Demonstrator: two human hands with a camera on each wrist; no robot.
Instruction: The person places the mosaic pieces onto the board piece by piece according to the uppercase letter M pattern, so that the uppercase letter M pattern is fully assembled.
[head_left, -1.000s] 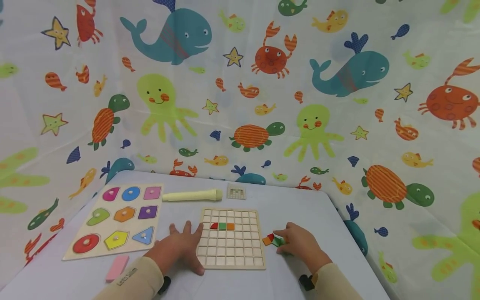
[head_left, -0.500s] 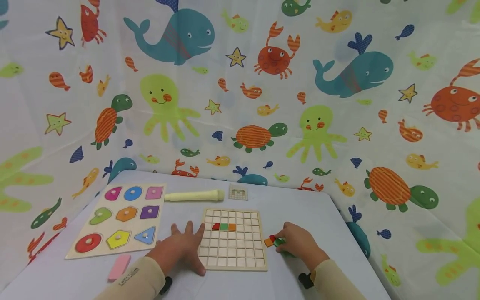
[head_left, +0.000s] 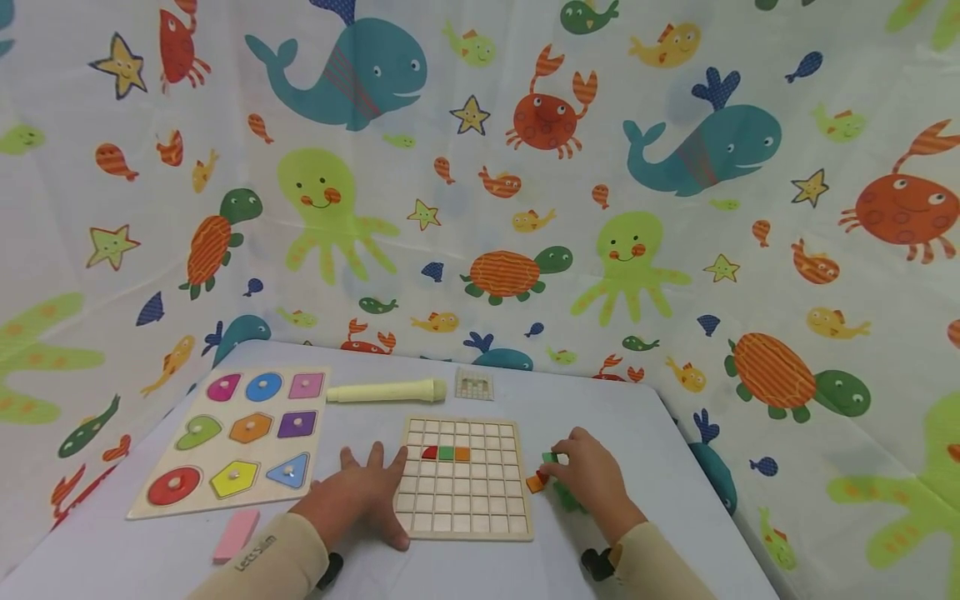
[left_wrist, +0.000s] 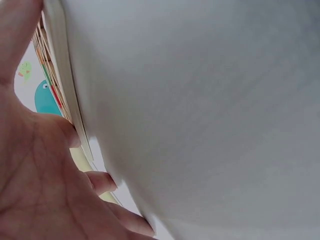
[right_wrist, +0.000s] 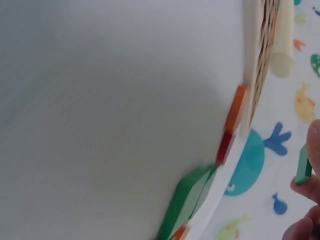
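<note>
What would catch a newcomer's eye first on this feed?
Probably the sea-creature backdrop filling the background. Next, the wooden grid board, low centre, with three coloured tiles in one row, and the green tile pinched by the right hand to its right. The bright shape puzzle lies at the left.

White patterned cloth (head_left: 465, 225) is hanging behind and along both sides of a white tabletop (head_left: 600, 408), showing cartoon teal whales (head_left: 390, 71), orange-red crabs (head_left: 546, 121), lime octopuses (head_left: 322, 192), green-headed turtles (head_left: 504, 273), stars (head_left: 470, 115) and small fish (head_left: 666, 45). Faint folds are running through the fabric. Tabletop's far edge is showing against the cloth. Light is falling soft and fairly even in the head view.
</note>
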